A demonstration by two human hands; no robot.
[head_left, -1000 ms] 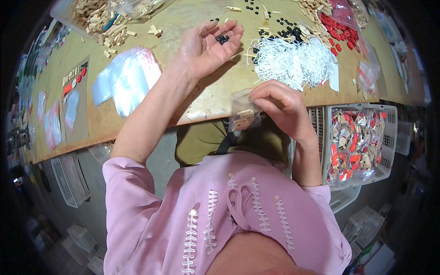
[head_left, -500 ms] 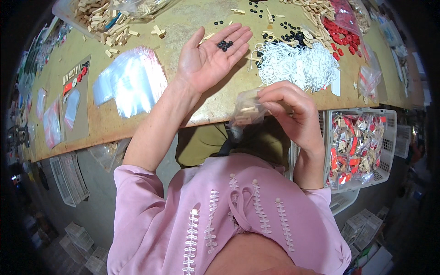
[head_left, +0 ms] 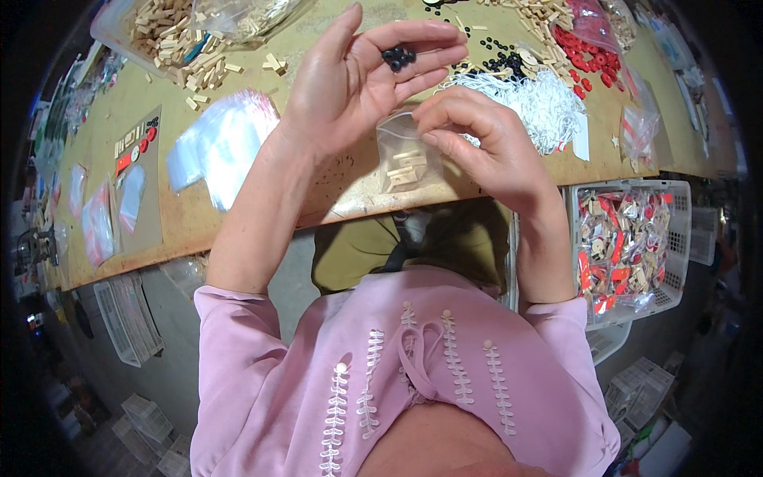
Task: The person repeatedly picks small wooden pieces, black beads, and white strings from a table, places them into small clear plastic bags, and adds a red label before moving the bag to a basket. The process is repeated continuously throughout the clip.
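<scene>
My left hand [head_left: 322, 103] is palm up over the table, fingers stretched and slightly cupped, with several small black beads [head_left: 398, 58] lying at the base of the fingers. Just right of it, my right hand [head_left: 493, 135] pinches the upper edge of a small clear zip bag [head_left: 389, 141]. Inside the bag lie several pale wooden pieces [head_left: 408, 165], gathered toward its bottom. The bag hangs near the table's front edge, its mouth close below my left fingers. Whether the mouth is parted I cannot tell.
A bundle of white cord [head_left: 540, 115] lies behind my right hand, near loose black beads [head_left: 505, 63] and red discs [head_left: 586, 57]. Wooden blocks [head_left: 208, 67] and flat clear bags [head_left: 230, 139] lie left. A white basket [head_left: 675, 266] of filled bags stands at right.
The zip bag has come forward and up, from over my lap to above the table edge. My right hand moved left with it; my left hand turned and its fingers cupped more.
</scene>
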